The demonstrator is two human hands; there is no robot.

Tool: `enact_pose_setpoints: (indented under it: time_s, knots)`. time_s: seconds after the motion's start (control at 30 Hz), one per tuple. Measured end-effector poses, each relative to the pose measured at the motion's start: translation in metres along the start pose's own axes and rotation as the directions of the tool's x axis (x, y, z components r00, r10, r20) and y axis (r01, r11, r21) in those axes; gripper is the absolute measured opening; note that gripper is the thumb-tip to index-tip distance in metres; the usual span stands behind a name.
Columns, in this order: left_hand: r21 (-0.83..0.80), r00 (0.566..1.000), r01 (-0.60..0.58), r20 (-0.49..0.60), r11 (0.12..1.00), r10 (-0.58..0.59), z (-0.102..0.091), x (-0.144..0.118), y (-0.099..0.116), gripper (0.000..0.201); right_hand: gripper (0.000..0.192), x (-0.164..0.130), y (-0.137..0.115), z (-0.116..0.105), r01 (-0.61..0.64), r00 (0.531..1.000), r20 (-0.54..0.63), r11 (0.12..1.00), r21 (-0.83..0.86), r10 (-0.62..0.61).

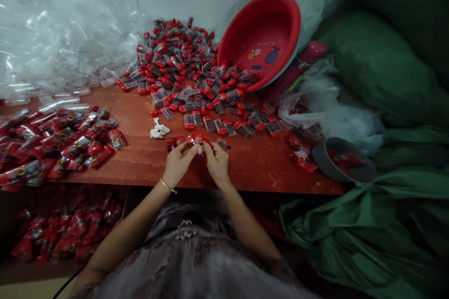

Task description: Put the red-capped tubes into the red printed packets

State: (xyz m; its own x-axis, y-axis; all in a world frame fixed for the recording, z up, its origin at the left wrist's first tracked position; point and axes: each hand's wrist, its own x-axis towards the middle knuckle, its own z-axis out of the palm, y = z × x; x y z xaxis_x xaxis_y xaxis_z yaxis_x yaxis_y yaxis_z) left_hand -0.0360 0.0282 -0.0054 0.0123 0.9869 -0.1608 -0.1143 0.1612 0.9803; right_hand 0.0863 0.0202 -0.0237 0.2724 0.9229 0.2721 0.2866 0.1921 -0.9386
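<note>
A wooden table [140,159] bears a tipped red basin [261,39] spilling red-capped pieces [182,70]. At its near edge, left hand [178,161] and right hand [217,161] pinch one small red packet [198,139], seemingly plastic-wrapped.

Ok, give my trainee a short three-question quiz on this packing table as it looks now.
1. True or false: the red plastic basin lies flat on its base.
2. What do both hands, left hand and right hand, hold? A) small red packet B) white pieces C) grey bowl
3. The filled red sachets are piled on the person's ____ side.

Key: 1 false, it is tipped; 2 A; 3 left.
</note>
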Motion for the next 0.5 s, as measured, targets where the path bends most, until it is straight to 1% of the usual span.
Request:
enact_pose_setpoints:
  time_s: [0.03, 0.1, 0.2, 0.27, 0.33, 0.4, 0.5]
  knots:
    - [-0.054, 0.999, 0.027, 0.034, 0.998, -0.025, 0.002, -0.001, -0.002, 0.032, 0.028, -0.004, 0.0, -0.001, 0.006, 1.0, 0.0, 1.0, -0.026, -0.006]
    - [-0.08, 0.999, 0.025, 0.042, 0.996, -0.022, 0.006, -0.004, -0.006, 0.026, 0.032, -0.012, 0.001, -0.001, 0.026, 1.0, -0.008, 0.995, -0.092, -0.027]
    - [-0.193, 0.994, 0.108, 0.002, 0.975, -0.11, 0.011, -0.01, -0.008, 0.029, 0.038, -0.021, 0.002, 0.001, 0.065, 0.997, -0.021, 0.984, -0.169, -0.069]
    - [-0.286, 0.984, 0.176, 0.014, 0.942, -0.18, 0.012, -0.012, -0.007, 0.032, 0.036, -0.025, 0.004, 0.003, 0.091, 0.996, -0.002, 0.976, -0.2, -0.093]
    - [-0.329, 0.976, 0.214, 0.03, 0.92, -0.216, 0.011, -0.013, -0.005, 0.037, 0.033, -0.028, 0.006, 0.002, 0.113, 0.994, 0.039, 0.97, -0.215, -0.107]
    - [-0.334, 0.972, 0.226, 0.02, 0.915, -0.233, 0.008, -0.011, -0.003, 0.038, 0.03, -0.026, 0.008, -0.006, 0.138, 0.988, 0.099, 0.968, -0.207, -0.12]
    - [-0.35, 0.95, 0.294, 0.005, 0.889, -0.312, 0.001, -0.006, 0.0, 0.042, 0.027, -0.009, 0.014, -0.035, 0.211, 0.961, 0.22, 0.958, -0.194, -0.167]
